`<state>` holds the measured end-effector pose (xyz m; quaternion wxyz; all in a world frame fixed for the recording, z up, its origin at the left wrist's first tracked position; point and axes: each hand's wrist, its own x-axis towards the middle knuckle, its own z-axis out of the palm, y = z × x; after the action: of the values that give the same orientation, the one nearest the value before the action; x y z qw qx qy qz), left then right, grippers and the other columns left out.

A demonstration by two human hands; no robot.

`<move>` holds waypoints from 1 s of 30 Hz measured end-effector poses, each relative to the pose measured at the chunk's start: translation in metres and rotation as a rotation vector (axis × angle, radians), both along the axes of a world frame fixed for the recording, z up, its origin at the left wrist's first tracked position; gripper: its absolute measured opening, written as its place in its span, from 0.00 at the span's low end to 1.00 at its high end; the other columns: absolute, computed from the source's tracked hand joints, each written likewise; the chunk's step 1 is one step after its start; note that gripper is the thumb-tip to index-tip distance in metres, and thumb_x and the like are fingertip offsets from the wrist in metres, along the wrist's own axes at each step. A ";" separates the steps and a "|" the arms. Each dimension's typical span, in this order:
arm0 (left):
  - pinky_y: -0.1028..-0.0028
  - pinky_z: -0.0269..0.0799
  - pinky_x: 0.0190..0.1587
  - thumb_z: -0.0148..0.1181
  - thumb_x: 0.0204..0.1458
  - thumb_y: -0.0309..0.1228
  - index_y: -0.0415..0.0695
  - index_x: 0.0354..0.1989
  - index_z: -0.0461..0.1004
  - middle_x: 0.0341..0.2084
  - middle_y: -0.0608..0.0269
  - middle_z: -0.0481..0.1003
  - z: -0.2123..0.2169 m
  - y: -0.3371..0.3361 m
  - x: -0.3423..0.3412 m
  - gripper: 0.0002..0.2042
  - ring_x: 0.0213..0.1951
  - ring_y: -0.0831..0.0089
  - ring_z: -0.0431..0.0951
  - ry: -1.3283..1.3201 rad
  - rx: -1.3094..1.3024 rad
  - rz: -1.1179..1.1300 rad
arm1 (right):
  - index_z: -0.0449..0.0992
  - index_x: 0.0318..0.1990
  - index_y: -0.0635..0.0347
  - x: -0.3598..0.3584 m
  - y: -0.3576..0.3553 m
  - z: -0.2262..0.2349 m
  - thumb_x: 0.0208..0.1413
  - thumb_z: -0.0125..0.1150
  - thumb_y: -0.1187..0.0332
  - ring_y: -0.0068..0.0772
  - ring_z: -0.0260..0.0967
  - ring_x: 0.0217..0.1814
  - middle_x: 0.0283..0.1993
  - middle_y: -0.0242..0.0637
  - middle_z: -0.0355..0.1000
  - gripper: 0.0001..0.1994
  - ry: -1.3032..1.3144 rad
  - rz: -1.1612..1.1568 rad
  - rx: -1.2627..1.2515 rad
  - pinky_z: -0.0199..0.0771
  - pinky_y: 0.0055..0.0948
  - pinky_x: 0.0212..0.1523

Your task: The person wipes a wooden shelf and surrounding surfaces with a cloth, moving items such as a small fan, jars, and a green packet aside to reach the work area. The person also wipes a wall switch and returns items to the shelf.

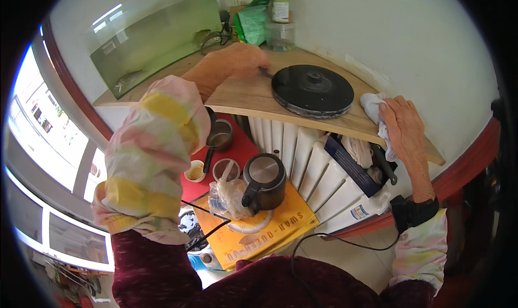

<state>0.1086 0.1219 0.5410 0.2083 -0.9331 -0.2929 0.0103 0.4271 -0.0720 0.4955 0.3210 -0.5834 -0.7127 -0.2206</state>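
Note:
A black round base (313, 90) with a small raised centre rests on the wooden shelf (237, 98). My left hand (233, 62) reaches over the shelf just left of it, blurred by motion. Its fingertips are close to a short dark piece at the base's left edge; whether they grip that piece I cannot tell. At the shelf's right part, my right hand (402, 125) is closed on a white cloth (373, 107), which is bunched under the fingers and hangs over the front edge.
Behind the left hand stands a glass fish tank (151, 43). A clear tub (280, 36), a jar (280, 7) and a green bag (252, 23) fill the back corner. Below are a white radiator (302, 157), a dark kettle (265, 181), a small pot (220, 134) and a yellow box (286, 221).

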 end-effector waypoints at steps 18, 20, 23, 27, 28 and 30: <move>0.59 0.70 0.33 0.52 0.49 0.28 0.47 0.37 0.66 0.30 0.54 0.72 -0.008 -0.011 -0.046 0.07 0.33 0.52 0.74 -0.022 0.082 -0.044 | 0.74 0.37 0.61 0.000 0.003 -0.001 0.57 0.46 0.62 0.45 0.62 0.36 0.32 0.40 0.66 0.13 -0.020 -0.036 -0.021 0.63 0.39 0.37; 0.59 0.70 0.33 0.53 0.49 0.28 0.47 0.37 0.66 0.31 0.55 0.72 -0.009 -0.013 -0.047 0.07 0.33 0.52 0.74 -0.067 0.080 -0.066 | 0.74 0.37 0.61 -0.001 0.003 0.000 0.57 0.46 0.62 0.46 0.62 0.36 0.32 0.41 0.66 0.13 -0.027 -0.034 -0.017 0.63 0.39 0.36; 0.59 0.70 0.33 0.54 0.47 0.28 0.47 0.37 0.65 0.31 0.57 0.72 -0.013 -0.017 -0.046 0.09 0.34 0.54 0.74 -0.123 0.088 -0.079 | 0.74 0.36 0.61 0.000 0.002 -0.001 0.57 0.46 0.62 0.46 0.62 0.36 0.31 0.41 0.66 0.13 -0.030 -0.023 -0.011 0.63 0.39 0.36; 0.61 0.71 0.32 0.54 0.47 0.31 0.50 0.38 0.67 0.30 0.60 0.73 -0.016 -0.019 -0.043 0.10 0.34 0.59 0.75 -0.075 0.211 -0.022 | 0.74 0.36 0.61 0.003 0.002 -0.002 0.57 0.47 0.62 0.46 0.63 0.36 0.32 0.41 0.66 0.13 -0.034 -0.010 -0.003 0.63 0.39 0.36; 0.61 0.72 0.32 0.54 0.47 0.33 0.51 0.39 0.68 0.29 0.61 0.73 -0.017 -0.020 -0.043 0.10 0.34 0.61 0.76 -0.066 0.246 -0.015 | 0.74 0.36 0.61 0.004 0.003 -0.002 0.57 0.47 0.62 0.46 0.63 0.36 0.32 0.41 0.66 0.13 -0.032 -0.012 -0.013 0.63 0.39 0.36; 0.61 0.71 0.34 0.54 0.46 0.31 0.50 0.38 0.67 0.31 0.61 0.72 -0.019 -0.023 -0.043 0.10 0.36 0.59 0.75 -0.076 0.238 0.007 | 0.74 0.36 0.60 0.007 0.004 -0.002 0.57 0.47 0.62 0.46 0.63 0.37 0.33 0.41 0.67 0.13 -0.062 -0.014 -0.032 0.64 0.38 0.37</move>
<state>0.0657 0.0991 0.5223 0.3062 -0.9005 -0.3030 -0.0592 0.4337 -0.0683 0.4935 0.2879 -0.5864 -0.7215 -0.2294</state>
